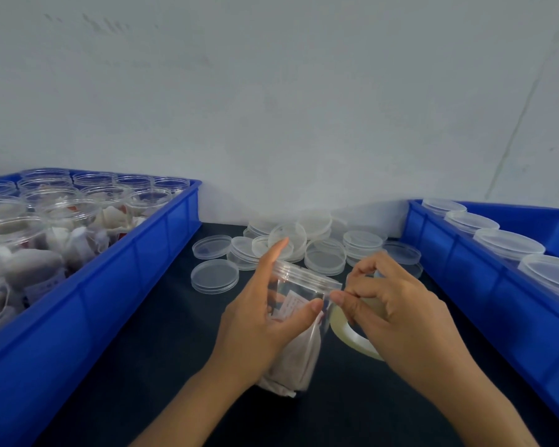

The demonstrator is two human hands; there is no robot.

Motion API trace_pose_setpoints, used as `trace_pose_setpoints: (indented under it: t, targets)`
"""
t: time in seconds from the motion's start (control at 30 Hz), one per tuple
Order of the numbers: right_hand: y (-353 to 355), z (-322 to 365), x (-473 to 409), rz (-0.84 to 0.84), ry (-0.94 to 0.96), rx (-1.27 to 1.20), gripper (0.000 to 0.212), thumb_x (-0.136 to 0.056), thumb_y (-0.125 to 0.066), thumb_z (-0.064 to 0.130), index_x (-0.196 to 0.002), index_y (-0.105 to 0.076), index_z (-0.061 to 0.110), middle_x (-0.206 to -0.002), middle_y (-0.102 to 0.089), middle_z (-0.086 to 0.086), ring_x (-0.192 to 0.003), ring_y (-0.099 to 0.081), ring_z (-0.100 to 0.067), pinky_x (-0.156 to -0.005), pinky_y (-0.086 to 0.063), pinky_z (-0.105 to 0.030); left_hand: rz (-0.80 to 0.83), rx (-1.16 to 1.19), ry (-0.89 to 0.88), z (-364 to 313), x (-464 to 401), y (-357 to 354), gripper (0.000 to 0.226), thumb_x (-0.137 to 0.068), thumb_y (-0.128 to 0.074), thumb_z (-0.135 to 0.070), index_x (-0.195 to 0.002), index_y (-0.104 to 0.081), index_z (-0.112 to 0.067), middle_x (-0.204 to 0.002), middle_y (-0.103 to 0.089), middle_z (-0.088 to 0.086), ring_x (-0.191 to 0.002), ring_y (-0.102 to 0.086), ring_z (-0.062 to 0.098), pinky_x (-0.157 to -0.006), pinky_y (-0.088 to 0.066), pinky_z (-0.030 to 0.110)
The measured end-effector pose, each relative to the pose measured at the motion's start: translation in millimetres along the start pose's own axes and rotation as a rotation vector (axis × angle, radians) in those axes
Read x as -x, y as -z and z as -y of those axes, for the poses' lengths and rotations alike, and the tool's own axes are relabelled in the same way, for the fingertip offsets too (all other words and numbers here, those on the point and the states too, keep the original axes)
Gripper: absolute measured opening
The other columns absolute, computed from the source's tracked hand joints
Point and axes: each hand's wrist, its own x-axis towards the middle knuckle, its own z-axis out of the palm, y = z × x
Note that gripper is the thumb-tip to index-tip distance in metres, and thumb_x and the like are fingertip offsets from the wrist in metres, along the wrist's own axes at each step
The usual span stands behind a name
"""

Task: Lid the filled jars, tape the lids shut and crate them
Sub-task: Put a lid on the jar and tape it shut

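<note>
Two hands work at one lidded jar [299, 321] standing on the dark counter [162, 343]: the left hand [259, 321] wraps its side, while the right hand [397, 311] pinches clear tape [352, 333] at the lid's edge.

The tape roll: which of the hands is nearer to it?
Right. The right hand holds the tape roll beside the jar; the left hand grips the jar, apart from it.
</note>
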Motion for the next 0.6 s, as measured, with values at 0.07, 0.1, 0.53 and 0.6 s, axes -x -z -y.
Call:
trace_pose_setpoints:
  t: [0.07, 0.1, 0.53, 0.6]
  targets:
    - [-1.4, -0.6, 0.0, -0.015, -0.004, 0.017, 0.037, -0.078, -0.028, 0.070, -0.053, -0.048, 0.050, -0.097, -0.047, 0.024, -0.074, -0.054, -0.002, -0.057, -0.049, -0.025, -0.004, -0.004, 0.001, -0.6, 0.7, -0.3, 0.082, -0.064, -0.058, -0.080, -0.135, -0.018, -0.071, -0.094, -0.052, -0.014, -0.071, -0.049, -0.010, -0.071, -0.040, 0.020]
    - [-2.2, -1.0, -0.1, -0.021, -0.008, 0.022, 0.038, -0.078, -0.029, 0.069, -0.053, -0.046, 0.048, -0.097, -0.046, 0.024, -0.073, -0.054, -0.002, -0.056, -0.049, -0.025, -0.004, -0.006, 0.003, -1.0, 0.8, -0.2, 0.082, -0.064, -0.058, -0.080, -0.135, -0.018, -0.071, -0.091, -0.051, -0.014, -0.071, -0.049, -0.011, -0.070, -0.040, 0.020]
    - [-8.9, -3.5, -2.3, -0.052, -0.080, 0.021, 0.046, -0.071, -0.029, 0.076, -0.051, -0.048, 0.039, -0.093, -0.047, 0.026, -0.075, -0.051, 0.001, -0.057, -0.043, -0.021, 0.033, -0.004, 0.012, -5.8, 3.8, 0.6, 0.082, -0.064, -0.056, -0.082, -0.135, -0.016, -0.069, -0.114, -0.058, -0.016, -0.092, -0.056, -0.005, -0.080, -0.048, 0.022]
    - [-8.8, -1.8, -1.7, -0.069, -0.092, 0.027, 0.047, -0.068, -0.030, 0.078, -0.053, -0.049, 0.039, -0.089, -0.049, 0.023, -0.074, -0.051, 0.000, -0.057, -0.044, -0.022, 0.056, 0.061, 0.019, -6.7, 4.2, 0.1, 0.084, -0.064, -0.059, -0.080, -0.137, -0.020, -0.065, -0.128, -0.055, -0.015, -0.112, -0.055, 0.001, -0.092, -0.050, 0.028]
